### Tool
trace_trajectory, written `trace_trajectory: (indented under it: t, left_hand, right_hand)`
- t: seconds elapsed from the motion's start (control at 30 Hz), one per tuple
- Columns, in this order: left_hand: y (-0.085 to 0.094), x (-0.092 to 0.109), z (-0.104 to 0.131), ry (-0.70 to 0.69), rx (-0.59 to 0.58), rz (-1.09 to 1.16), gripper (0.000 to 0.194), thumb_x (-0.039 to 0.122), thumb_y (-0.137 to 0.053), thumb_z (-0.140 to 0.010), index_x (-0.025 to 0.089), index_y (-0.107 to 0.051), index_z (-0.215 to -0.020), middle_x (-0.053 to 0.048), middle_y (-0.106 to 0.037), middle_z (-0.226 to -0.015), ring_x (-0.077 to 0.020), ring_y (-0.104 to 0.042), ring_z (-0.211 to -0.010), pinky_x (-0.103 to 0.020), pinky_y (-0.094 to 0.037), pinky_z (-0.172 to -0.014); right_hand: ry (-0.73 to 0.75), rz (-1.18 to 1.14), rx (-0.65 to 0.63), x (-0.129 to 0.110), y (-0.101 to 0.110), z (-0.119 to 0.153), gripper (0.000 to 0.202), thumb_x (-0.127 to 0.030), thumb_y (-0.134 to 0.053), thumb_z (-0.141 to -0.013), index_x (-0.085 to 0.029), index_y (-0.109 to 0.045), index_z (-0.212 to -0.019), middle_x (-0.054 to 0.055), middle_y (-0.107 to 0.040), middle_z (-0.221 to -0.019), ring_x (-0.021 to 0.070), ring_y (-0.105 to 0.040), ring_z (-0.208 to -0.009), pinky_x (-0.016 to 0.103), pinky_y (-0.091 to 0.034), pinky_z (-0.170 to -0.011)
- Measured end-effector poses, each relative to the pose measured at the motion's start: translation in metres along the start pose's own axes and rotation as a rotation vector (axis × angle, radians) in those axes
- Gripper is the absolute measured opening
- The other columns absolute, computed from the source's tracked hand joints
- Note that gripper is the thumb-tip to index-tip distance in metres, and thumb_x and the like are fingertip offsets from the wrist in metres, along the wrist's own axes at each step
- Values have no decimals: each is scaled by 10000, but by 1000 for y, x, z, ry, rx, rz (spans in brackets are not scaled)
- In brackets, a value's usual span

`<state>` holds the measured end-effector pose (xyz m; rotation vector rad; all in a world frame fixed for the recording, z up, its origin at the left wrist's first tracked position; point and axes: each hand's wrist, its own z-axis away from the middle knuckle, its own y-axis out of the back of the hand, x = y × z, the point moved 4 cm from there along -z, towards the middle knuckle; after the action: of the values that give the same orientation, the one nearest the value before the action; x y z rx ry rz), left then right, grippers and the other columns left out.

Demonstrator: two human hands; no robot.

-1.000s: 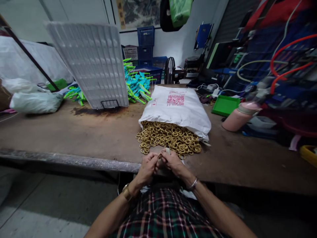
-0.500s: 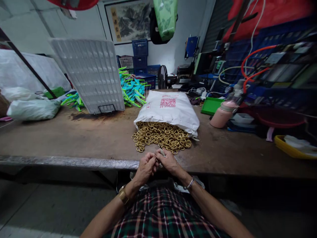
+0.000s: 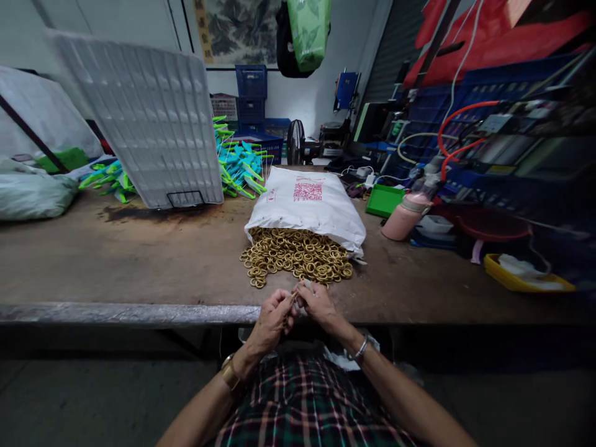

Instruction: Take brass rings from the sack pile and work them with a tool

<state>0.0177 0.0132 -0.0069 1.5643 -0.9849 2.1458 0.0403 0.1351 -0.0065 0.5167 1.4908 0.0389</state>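
A white sack [image 3: 305, 198] with a red printed code lies on the brown table, its open mouth facing me. Many brass-coloured rings [image 3: 298, 254] spill from it towards the table's front edge. Just in front of the rings, my left hand [image 3: 275, 313] is closed, with what looks like a ring pinched at its fingertips. My right hand [image 3: 316, 304] meets it there, fingers bent together around something small and pale that I cannot make out. Both hands are over the table's front edge, fingertips almost touching.
A ribbed translucent panel [image 3: 153, 118] stands at the left, with blue-green hangers [image 3: 242, 164] behind it. To the right are a green tray [image 3: 384, 200], a pink bottle [image 3: 404, 217] and a yellow tray [image 3: 507, 282]. A pale plastic bag [image 3: 35, 195] lies far left.
The view has shifted, so the table's objects appear further left. A brass-coloured ring now shows between my fingertips. Both hands stay together at the table's edge.
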Motion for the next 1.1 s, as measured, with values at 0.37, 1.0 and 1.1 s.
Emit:
trace_trajectory:
  t: [0.37,1.0,1.1]
  left_hand:
    - [12,-6,-10,-7,104,-143,345,523,-542,-756,190,-450,-751,62,-490,-564,-41,-377,-391,-168,-240,-370]
    - [5,-3,-12,82,37,-199,331,513,-501,-794,195,-438,-724,60,-463,-560,-52,-389,-428,-178,-281,-417]
    - [-6,7,-1,96,-48,-156,314,485,-512,-806,185,-460,-725,46,-482,-570,-51,-405,-436,-175,-285,-417]
  right_hand:
    - [291,559,-120,5,-8,3,177,-105,-384,-705,-186,-533,-754,4,-538,-635,130,-443,-583,245,-280,-575]
    - [98,741,-198,25,-3,-3,282,-103,-405,-714,-173,-570,-931,42,-626,-706,148,-507,-623,257,-252,-568]
    - [19,803,-123,29,8,-8,266,-103,-403,-734,-166,-567,-933,54,-641,-742,148,-527,-640,253,-249,-558]
